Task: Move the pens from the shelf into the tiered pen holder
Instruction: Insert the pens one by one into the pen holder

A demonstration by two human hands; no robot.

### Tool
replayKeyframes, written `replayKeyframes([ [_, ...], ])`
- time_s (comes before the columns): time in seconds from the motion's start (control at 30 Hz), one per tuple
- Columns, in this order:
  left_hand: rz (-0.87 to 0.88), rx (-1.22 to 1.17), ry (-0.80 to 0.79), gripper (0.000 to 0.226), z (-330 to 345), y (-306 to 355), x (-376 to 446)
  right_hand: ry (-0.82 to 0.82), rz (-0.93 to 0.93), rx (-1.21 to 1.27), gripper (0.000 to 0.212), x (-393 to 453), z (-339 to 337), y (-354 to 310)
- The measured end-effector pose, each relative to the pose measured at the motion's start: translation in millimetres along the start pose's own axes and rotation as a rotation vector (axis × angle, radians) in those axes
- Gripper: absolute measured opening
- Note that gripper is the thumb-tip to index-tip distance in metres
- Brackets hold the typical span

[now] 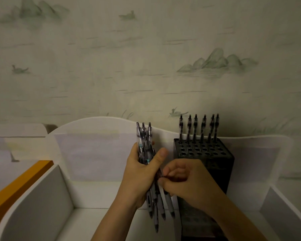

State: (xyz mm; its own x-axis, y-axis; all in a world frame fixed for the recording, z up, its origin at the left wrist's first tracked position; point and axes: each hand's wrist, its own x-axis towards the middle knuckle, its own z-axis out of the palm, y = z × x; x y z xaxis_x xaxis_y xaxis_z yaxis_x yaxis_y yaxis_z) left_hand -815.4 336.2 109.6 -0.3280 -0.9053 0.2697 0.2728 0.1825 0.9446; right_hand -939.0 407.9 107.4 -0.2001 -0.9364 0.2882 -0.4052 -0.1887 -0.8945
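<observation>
Holding: our left hand (142,173) grips a bundle of pens (149,171), fingers and thumb curled round the middle of the barrels, clicker ends up and tips fanning out below the palm.
Picking: our right hand (186,178) pinches at one pen low in the bundle, thumb and forefinger closed on its barrel just beside the left palm; the light is dim, so we cannot say for sure which pen it has.
Where the pens are: most sit in our left hand above the white shelf (87,218); six more pens (199,128) already stand upright in the back row of the tiered pen holder (203,153).
Holder: black, dotted with round holes, standing just right of our hands against the shelf's curved back panel (97,134); the lower rows look unfilled.
How they handle: we judge the pens light, stiff and smooth, with clear plastic upper barrels and pale grip sections; a loose fan like this slides easily, so the left grip must stay firm while one is drawn out.
Where to hold: we would take a single pen by the mid barrel or the grip section, tip down, so it drops straight into a hole.
Risk: tugging one pen may drag its neighbours out of the bundle.
Surroundings: an orange-edged board (19,183) lies at the left, and patterned wallpaper (146,58) rises behind.
</observation>
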Motion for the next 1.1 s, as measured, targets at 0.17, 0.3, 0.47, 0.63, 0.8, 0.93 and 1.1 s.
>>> replayKeyframes([
  [0.17,-0.023,-0.062,0.018,0.044,-4.4,1.8,2.1,0.060,0.013,0.022,0.013,-0.2,-17.4,-3.2],
  [0.3,-0.024,-0.059,0.029,0.043,-11.3,0.3,3.9,0.171,-0.051,0.075,0.013,6.9,-40.0,-16.1],
  [0.47,-0.007,-0.062,0.013,0.040,-12.4,-0.9,4.5,0.387,-0.168,0.033,0.015,39.5,-60.7,-23.4],
  [0.63,-0.007,-0.050,0.013,0.037,-13.9,-1.2,4.1,0.521,-0.181,-0.034,0.015,76.6,-68.1,-12.4],
  [0.8,-0.003,-0.056,0.020,0.031,-17.7,-1.1,4.4,0.596,-0.194,-0.104,0.016,92.8,-61.1,1.3],
  [0.93,-0.002,-0.066,0.028,0.032,-19.2,-2.9,3.8,0.598,-0.202,-0.165,0.015,90.2,-56.1,5.4],
  [1.1,0.001,-0.073,0.015,0.037,-18.3,-4.4,3.5,0.579,-0.201,-0.185,0.012,82.6,-48.0,12.0],
])
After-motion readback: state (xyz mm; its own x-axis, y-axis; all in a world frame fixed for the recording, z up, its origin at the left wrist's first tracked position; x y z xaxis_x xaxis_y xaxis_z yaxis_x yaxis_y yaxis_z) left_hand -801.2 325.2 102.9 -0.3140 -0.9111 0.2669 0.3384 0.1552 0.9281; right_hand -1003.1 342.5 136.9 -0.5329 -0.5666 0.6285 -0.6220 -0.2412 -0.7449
